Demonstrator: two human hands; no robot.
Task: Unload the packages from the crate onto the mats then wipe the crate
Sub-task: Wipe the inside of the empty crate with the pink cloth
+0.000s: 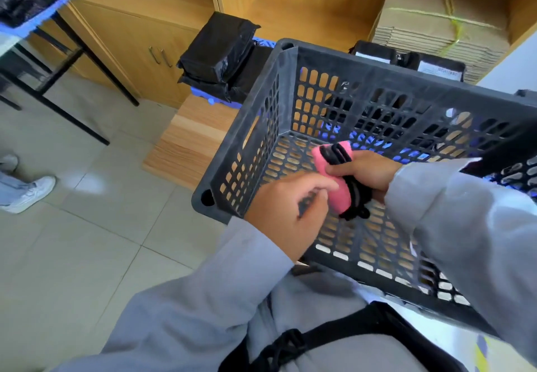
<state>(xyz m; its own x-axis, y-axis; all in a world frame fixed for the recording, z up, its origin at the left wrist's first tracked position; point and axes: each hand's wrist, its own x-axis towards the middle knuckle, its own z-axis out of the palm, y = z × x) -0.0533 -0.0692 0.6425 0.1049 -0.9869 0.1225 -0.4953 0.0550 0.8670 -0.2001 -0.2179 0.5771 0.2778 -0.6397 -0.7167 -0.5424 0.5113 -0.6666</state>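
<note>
A dark grey perforated plastic crate [255, 95] is tilted towards me, and no packages show inside it. My right hand [369, 172] grips a folded pink and black cloth [337, 185] inside the crate, above its floor. My left hand [284, 212] is at the crate's near-left corner, fingers curled, thumb and forefinger touching the cloth's pink edge. Black wrapped packages [218, 52] are stacked on a blue mat [203, 95] behind the crate's left side. More packages with white labels [406, 61] lie behind its far rim.
A bundle of flat cardboard boxes [441, 20] stands at the back right by wooden cabinets [139, 49]. A black-legged table [58, 52] at the left carries more black packages on a blue mat. Another person's white shoe [29, 194] is on the tiled floor at the left.
</note>
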